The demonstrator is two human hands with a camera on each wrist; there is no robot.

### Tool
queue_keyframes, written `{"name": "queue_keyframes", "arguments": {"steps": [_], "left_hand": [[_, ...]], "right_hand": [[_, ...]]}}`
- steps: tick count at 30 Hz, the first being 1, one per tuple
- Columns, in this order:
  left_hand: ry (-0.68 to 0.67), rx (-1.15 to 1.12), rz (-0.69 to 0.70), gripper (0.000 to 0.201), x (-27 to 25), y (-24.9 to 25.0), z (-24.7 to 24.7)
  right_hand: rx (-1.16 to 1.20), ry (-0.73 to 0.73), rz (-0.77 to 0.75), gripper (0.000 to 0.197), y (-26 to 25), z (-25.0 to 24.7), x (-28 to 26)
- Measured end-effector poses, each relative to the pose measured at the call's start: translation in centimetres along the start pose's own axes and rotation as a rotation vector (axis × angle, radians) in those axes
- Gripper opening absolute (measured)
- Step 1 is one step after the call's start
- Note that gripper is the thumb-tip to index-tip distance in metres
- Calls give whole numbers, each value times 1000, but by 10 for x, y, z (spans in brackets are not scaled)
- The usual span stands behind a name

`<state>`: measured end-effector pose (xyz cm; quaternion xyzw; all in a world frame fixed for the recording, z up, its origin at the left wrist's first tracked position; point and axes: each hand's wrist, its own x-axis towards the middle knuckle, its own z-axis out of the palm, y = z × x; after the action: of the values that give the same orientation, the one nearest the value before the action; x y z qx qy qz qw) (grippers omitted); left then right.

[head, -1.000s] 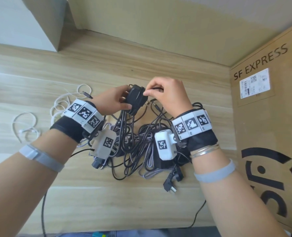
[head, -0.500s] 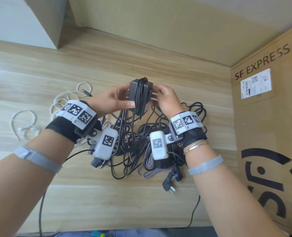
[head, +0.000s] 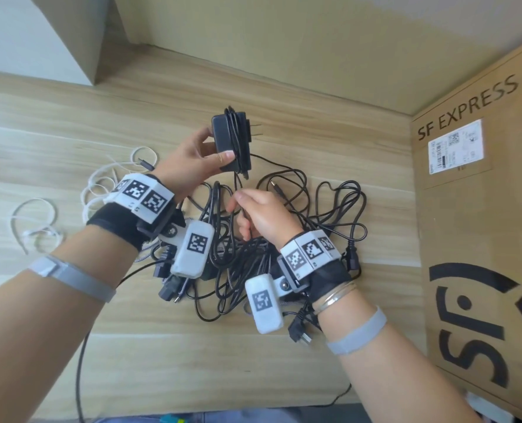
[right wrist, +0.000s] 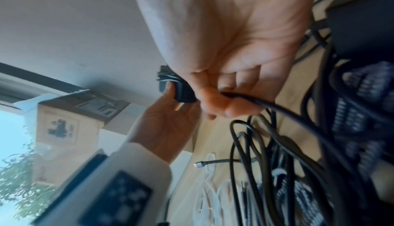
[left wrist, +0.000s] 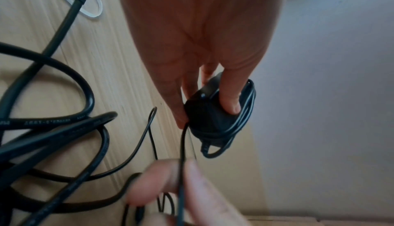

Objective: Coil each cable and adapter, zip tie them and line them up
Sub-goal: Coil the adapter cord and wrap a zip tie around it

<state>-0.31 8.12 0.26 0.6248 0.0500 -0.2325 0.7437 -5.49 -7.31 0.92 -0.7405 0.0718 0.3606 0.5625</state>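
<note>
My left hand (head: 203, 152) holds a black power adapter (head: 230, 138) up above the table, thumb on its near face, with several turns of its thin black cable wound round it; two metal prongs stick out to the right. In the left wrist view the adapter (left wrist: 211, 116) sits between thumb and fingers of that hand (left wrist: 204, 105). Below it my right hand (head: 253, 215) pinches the loose run of the same cable (head: 238, 190); the right wrist view shows that hand (right wrist: 221, 101) with its fingers curled on the cable (right wrist: 266, 105). A tangled heap of black cables (head: 284, 239) lies underneath.
White zip ties (head: 107, 184) lie loose on the wooden table (head: 314, 355) to the left, one more loop (head: 33, 221) farther left. A large SF EXPRESS cardboard box (head: 479, 239) stands at the right. A black plug (head: 299, 331) lies near my right wrist.
My left hand has raised the adapter higher. My right hand has left the adapter, dropped toward the pile and now pinches the trailing cable below it.
</note>
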Motion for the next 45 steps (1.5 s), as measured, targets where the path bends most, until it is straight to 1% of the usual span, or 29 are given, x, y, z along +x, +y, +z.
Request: {"name": "queue_keyframes", "arguments": {"steps": [3,5,7,10,12,17,19,22,25,28,30,32,35,38,42,45], "left_hand": [[79,217,18,33,5,-3,-2],[112,307,18,33,7,-4,-4],[78,377,5,34,8,-4,-6],[11,507,-30,32,6,-5,-11],[-15,543,-48,32,3,-7,-12],[-92,580,-104,32,-1,-9,-11],[-143,567,-128,33,-3,-11,-11],[-201,545,-153,35,-8,-13,-10],[-232,491,-164,47,-12,-16,-11],[-303,500,-135,43,-15,-17,-15],[-336,460,-116,43,-21,-15,-17],[-341,393,-93,47,-27,-14,-16],[-312,293,-51,47,-34,-16,-17],[-283,221,-6,43,-38,-19,-18],[-271,131,0,43,-41,-25,-23],[-252,7,-33,50,-43,-30,-28]], "right_hand": [[-136,-35,-19,29,-13,-2,-8],[-245,-57,-43,29,-22,-3,-13],[-390,-10,-101,32,-30,-7,-16],[-596,102,-163,31,-39,-18,-15],[-642,145,-176,27,-43,-28,-15],[-706,189,-179,21,-54,-45,-11],[-735,199,-202,22,-58,-50,-8],[-702,239,-258,24,-61,-54,-3],[-660,236,-322,29,-59,-54,0],[-602,249,-410,32,-53,-51,6],[-550,282,-464,28,-47,-49,10],[-497,310,-483,20,-43,-47,12],[-497,351,-480,13,-38,-39,16],[-528,392,-490,11,-34,-27,24],[-455,335,-357,15,-35,-14,30],[-373,341,-314,15,-36,-7,34]]}}
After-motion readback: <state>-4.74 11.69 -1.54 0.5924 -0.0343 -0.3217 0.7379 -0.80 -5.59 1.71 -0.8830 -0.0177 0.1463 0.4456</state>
